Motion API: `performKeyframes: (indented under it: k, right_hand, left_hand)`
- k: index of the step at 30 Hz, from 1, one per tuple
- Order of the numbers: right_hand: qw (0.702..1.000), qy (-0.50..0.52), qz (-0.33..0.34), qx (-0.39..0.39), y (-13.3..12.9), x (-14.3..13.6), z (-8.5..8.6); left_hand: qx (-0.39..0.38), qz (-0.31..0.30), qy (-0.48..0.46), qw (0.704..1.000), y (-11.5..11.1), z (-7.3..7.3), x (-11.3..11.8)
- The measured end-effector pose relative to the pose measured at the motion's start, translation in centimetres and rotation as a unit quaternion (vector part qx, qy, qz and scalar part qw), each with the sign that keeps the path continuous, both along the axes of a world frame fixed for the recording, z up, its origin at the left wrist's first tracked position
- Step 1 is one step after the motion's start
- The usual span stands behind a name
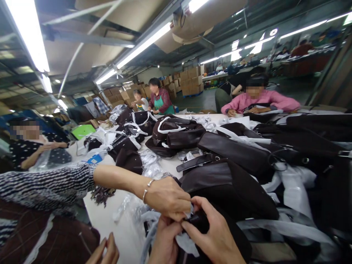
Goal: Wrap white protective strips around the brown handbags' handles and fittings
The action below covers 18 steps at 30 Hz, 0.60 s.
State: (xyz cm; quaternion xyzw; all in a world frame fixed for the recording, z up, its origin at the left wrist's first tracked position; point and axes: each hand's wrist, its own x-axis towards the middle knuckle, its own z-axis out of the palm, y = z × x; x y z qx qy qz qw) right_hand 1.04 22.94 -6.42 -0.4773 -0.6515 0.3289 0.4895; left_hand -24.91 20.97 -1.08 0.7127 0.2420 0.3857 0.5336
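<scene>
My right hand [217,236] comes up from the bottom edge, thumb and fingers closed around a dark part of a bag [200,220]. Beside it, my left hand [166,242] has its thumb and fingers drawn together; what they grip is hidden. White wrapping paper [188,244] hangs between my two hands. From the left, a co-worker's hand [167,196] with a bracelet reaches over my left hand, its fingers touching the same spot. That co-worker's other hand [106,252] is low at the left, apart from the bag.
Dark brown bags [220,148] with white-wrapped handles are heaped over the white table [101,223]. Clear plastic [130,211] and a tangle of dark small parts [102,196] lie at the left. Several people sit or stand around the table, one in a pink top [258,101].
</scene>
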Motion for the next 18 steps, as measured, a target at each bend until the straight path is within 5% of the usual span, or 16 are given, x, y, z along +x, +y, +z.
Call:
performKeyframes:
  k: [3, 4, 7, 9, 12, 16, 18]
  right_hand:
    - [0.997, -0.049, -0.016, 0.056, -0.6, 0.0, 0.2]
    - [0.995, -0.071, -0.008, 0.063, -0.8, 0.1, 0.5]
    - [0.994, -0.102, 0.016, 0.035, -1.5, 0.9, 1.3]
    - [0.995, -0.091, 0.026, 0.018, -2.0, 1.6, 1.8]
    - [0.996, -0.081, 0.028, 0.023, -2.9, 2.4, 2.1]
    - [0.995, -0.089, 0.008, 0.032, -3.7, 2.7, 2.3]
    - [0.997, -0.077, -0.001, 0.018, -3.8, 2.7, 2.4]
  left_hand:
    - [0.102, -0.073, 0.08, 0.989, 6.8, 2.0, 6.7]
    - [0.247, -0.165, 0.181, 0.938, 8.6, 2.7, 8.6]
    - [0.442, -0.19, 0.309, 0.82, 10.5, 4.6, 11.3]
    - [0.396, -0.184, 0.317, 0.842, 9.8, 5.1, 11.4]
    - [0.203, -0.135, 0.277, 0.929, 7.1, 4.0, 11.0]
    - [0.06, 0.022, 0.19, 0.98, 1.7, -0.9, 11.8]
    - [-0.051, 0.173, 0.035, 0.983, -1.1, -3.5, 12.7]
